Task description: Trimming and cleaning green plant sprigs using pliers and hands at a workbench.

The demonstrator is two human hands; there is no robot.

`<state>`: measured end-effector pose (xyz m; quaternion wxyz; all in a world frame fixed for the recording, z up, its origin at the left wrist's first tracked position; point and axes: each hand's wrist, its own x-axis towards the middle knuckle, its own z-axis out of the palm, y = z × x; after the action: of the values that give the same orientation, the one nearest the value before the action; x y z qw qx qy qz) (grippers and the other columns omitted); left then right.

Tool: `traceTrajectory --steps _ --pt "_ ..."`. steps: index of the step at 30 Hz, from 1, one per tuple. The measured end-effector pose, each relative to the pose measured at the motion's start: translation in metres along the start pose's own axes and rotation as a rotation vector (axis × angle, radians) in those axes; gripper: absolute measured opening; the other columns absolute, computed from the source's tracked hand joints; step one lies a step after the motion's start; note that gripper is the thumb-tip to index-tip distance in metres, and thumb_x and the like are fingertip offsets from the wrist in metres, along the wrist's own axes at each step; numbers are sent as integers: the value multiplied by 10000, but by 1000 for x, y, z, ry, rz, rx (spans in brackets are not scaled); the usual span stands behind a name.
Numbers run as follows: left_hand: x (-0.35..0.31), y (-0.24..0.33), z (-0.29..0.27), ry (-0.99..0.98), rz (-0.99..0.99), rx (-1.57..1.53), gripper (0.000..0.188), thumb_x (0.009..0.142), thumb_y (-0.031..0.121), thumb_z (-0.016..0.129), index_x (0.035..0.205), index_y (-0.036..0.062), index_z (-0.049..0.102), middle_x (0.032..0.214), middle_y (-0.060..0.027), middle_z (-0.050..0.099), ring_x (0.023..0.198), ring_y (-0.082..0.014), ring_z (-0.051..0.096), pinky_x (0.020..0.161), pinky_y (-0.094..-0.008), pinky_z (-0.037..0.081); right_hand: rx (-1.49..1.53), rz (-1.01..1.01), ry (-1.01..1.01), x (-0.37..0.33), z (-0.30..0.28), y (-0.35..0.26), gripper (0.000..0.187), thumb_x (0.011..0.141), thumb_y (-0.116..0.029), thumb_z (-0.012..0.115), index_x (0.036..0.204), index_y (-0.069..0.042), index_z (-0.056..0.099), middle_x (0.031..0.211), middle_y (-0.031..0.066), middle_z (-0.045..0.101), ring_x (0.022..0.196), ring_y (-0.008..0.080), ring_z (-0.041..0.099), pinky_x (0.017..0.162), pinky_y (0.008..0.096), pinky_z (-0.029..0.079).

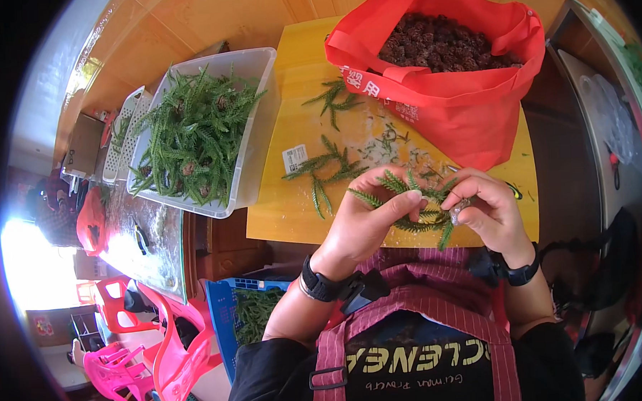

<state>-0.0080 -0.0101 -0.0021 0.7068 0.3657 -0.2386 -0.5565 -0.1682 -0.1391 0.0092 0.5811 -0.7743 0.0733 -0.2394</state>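
Close over the near edge of the yellow board, my left hand (368,216) pinches a green artificial pine sprig (422,221) between thumb and fingers. On its right side my right hand (490,211) has its fingertips closed round a small, pale, speckled lump (459,210) against the sprig's stem. What that lump is cannot be made out; it may be a small frosted cone. Loose pine sprigs (327,168) lie on the board beyond my left hand, with green and white scraps (390,146) scattered beside them.
A clear plastic bin (262,74) full of pine sprigs stands at the left. At the back right a red bag (468,115) holds many brown pinecones (436,41). A white label (295,157) lies on the yellow board (286,216). Lower left are a blue crate (224,319) and pink chairs (173,343).
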Motion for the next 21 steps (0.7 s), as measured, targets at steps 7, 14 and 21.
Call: traceTrajectory --steps 7,14,21 --pt "4 -8 3 139 320 120 125 819 -9 606 925 10 541 872 -69 543 726 -169 576 792 -339 492 -239 -205 342 -12 10 -22 244 791 -228 668 903 -13 638 891 98 590 719 165 582 628 266 462" --pt "4 -14 5 95 423 123 102 819 -19 608 910 -26 562 912 -66 553 775 -139 605 722 -251 491 -257 -54 268 -19 30 -20 288 690 -22 745 909 16 562 916 102 560 709 132 600 574 216 506" --pt "1 -17 13 151 435 238 104 815 -11 601 910 -13 559 896 -75 533 753 -147 562 713 -268 465 -334 -71 334 -9 43 -21 295 682 99 690 926 23 543 958 118 546 794 155 620 633 241 543"
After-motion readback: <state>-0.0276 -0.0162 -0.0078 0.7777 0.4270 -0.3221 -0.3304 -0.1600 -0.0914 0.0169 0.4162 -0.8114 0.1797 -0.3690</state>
